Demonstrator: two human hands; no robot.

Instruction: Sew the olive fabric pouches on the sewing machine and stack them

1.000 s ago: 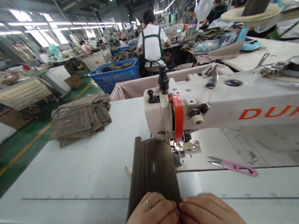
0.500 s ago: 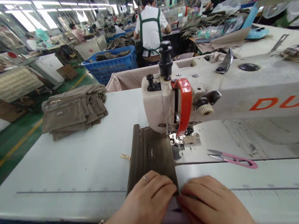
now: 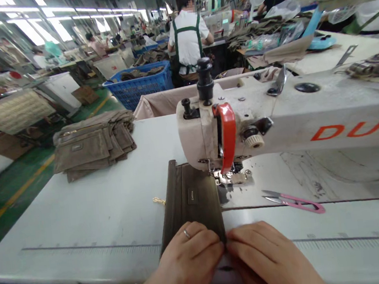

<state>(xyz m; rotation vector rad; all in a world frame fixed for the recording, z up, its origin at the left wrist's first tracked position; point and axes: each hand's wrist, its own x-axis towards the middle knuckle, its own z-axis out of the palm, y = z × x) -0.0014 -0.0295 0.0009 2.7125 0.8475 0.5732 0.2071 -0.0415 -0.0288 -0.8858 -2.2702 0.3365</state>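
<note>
A dark olive fabric pouch point(image 3: 195, 196) with a small label and a gold zipper pull point(image 3: 159, 201) lies flat on the sewing table. Its far right edge reaches the presser foot point(image 3: 226, 176) of the sewing machine point(image 3: 205, 131). My left hand point(image 3: 192, 260) rests on the pouch's near end, fingers closed at its right corner. Against that same edge, my right hand point(image 3: 267, 256) pinches the fabric from the right side. Both sets of fingertips meet there, and the bit of fabric between them is mostly hidden.
Pink-handled thread snips point(image 3: 295, 202) lie right of the needle area. A stack of similar pouches point(image 3: 90, 144) sits at the table's left back. Behind the table stand a cloth-lined bin point(image 3: 157, 102) and a blue crate point(image 3: 142, 83). A person in a white shirt point(image 3: 187, 42) sits beyond.
My fingers have shifted slightly along the pouch's near right edge, the right hand closing in beside the left. The pouch stays almost in place; the view has moved a little.
</note>
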